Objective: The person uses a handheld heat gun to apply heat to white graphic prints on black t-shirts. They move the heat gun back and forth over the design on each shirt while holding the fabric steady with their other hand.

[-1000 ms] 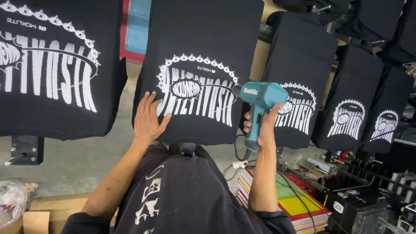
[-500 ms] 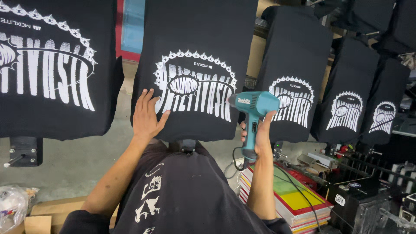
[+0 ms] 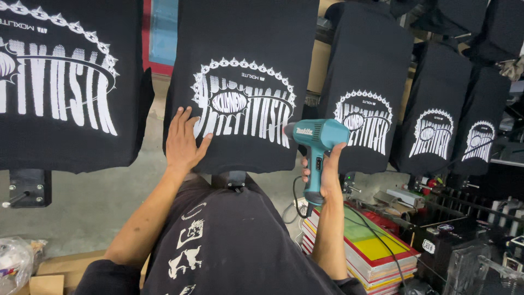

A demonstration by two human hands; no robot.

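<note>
the shirt [image 3: 245, 82] under the left hand [image 3: 183, 145] is black with a white print: spiky stretched lettering inside a toothed oval ring. the shirts [image 3: 371, 98] beside it are black with the same white print. the heat gun [image 3: 316, 147] in the right hand [image 3: 325, 172] is teal with a black nozzle and black cord. the frames [image 3: 376, 254] are stacked red, yellow and green. the person's top [image 3: 229, 246] is black with white figures.

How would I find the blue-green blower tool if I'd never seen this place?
Look along the row of black printed shirts on boards. Before the middle one, the right hand grips the teal heat gun, nozzle toward the white print. Nothing else there is teal and pistol-shaped with a cord.
</note>
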